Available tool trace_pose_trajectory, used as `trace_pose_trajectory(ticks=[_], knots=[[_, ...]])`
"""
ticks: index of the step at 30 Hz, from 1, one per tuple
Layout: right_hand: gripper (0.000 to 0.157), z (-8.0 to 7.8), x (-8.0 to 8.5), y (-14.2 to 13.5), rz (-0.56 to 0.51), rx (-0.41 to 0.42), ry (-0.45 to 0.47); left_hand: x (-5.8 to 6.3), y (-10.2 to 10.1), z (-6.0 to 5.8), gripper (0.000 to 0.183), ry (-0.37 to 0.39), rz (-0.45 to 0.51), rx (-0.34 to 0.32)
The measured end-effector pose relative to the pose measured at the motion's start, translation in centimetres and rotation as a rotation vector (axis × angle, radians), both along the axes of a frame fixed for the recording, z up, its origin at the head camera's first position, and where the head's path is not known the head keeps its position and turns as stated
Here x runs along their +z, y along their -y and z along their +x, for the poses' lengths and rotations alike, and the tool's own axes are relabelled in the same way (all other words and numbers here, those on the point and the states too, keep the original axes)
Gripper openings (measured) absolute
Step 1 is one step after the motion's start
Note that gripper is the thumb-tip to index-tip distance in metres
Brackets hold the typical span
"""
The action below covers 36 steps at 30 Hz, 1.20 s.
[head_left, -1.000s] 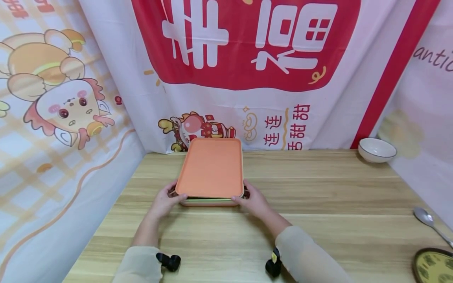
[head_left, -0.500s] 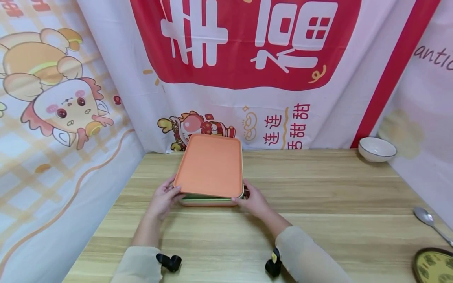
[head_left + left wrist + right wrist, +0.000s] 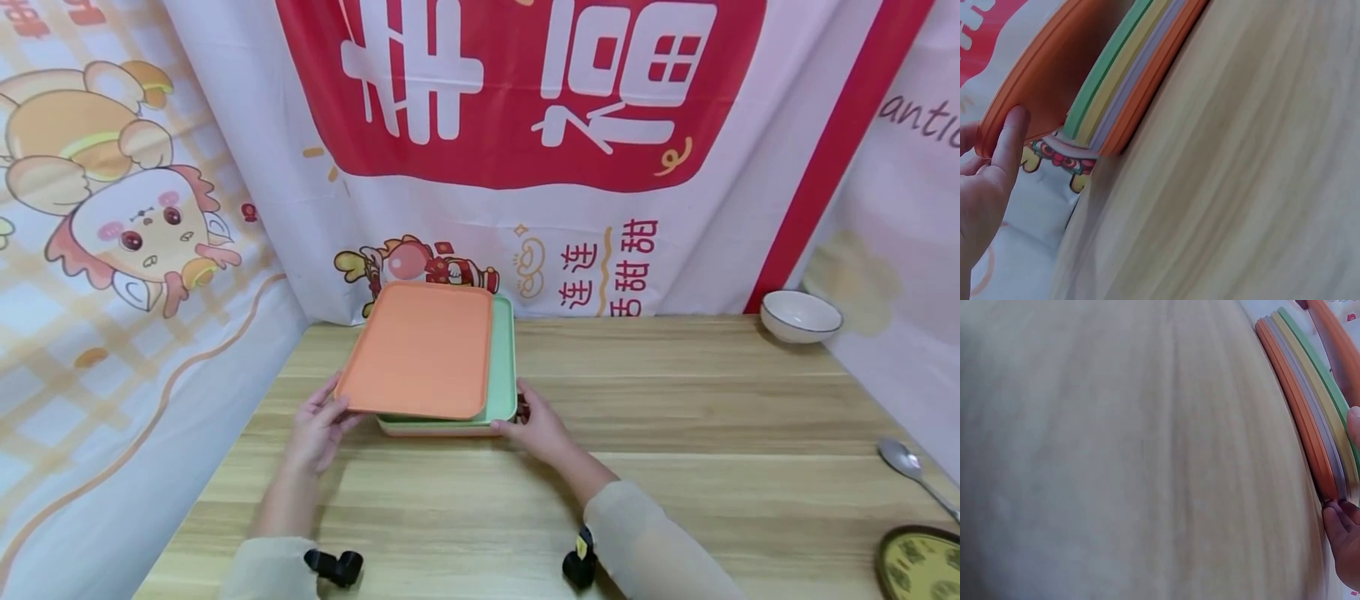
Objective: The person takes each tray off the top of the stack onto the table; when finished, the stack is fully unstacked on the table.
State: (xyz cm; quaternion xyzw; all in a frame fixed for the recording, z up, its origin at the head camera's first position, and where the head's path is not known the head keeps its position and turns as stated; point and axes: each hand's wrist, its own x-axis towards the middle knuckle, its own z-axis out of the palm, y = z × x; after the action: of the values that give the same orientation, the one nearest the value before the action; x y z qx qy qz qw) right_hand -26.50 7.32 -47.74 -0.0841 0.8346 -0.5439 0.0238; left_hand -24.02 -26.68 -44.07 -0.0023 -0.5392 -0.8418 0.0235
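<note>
An orange tray [image 3: 423,350] tilts above a stack of trays, shifted left of it, its front left corner pinched by my left hand [image 3: 311,435]. In the left wrist view, the thumb is partly out of frame and fingers lie against the tray's underside. Below it, the stack shows a green tray [image 3: 505,358] on top, then a yellow tray [image 3: 1124,72], a purple tray [image 3: 1138,76] and orange at the bottom [image 3: 1157,80]. My right hand [image 3: 542,427] grips the stack's front right corner, thumb at the green rim and fingers along the side.
The stack stands on a wooden table [image 3: 637,517] near its back edge. A white bowl [image 3: 801,318] sits at the back right corner. Along the right edge lie a metal spoon [image 3: 902,460] and a patterned yellow dish [image 3: 922,568]. Printed cloth [image 3: 697,250] hangs behind.
My left hand has lifted the orange tray's left side and drawn it leftward, uncovering part of the green tray. My right hand stays at the stack's corner.
</note>
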Motion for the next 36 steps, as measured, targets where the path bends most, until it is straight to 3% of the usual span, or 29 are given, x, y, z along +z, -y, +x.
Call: trace_pose_trajectory(ticks=[6,14,21,25,31,36], knots=[[0.088,0.0,0.0,-0.1,0.006,0.013,-0.003,0.4,3.3,1.5,0.037,-0.134,0.188,-0.009],[0.091,-0.1,0.0,-0.1,0.026,0.007,-0.002,0.7,8.0,3.5,0.040,-0.222,0.354,0.037],[0.092,0.1,0.2,-0.2,0.026,0.000,0.041,0.2,11.4,4.7,0.041,-0.200,0.441,0.069],[0.093,0.1,0.1,-0.2,0.033,0.004,0.042,-0.3,12.7,5.1,0.041,-0.160,0.445,0.119],[0.094,-0.2,-0.1,-0.2,0.051,0.002,0.041,-1.2,14.2,5.5,0.038,-0.068,0.422,0.192],[0.094,-0.1,-0.1,-0.2,0.046,0.003,0.036,-2.5,14.9,5.6,0.033,-0.010,0.367,0.175]])
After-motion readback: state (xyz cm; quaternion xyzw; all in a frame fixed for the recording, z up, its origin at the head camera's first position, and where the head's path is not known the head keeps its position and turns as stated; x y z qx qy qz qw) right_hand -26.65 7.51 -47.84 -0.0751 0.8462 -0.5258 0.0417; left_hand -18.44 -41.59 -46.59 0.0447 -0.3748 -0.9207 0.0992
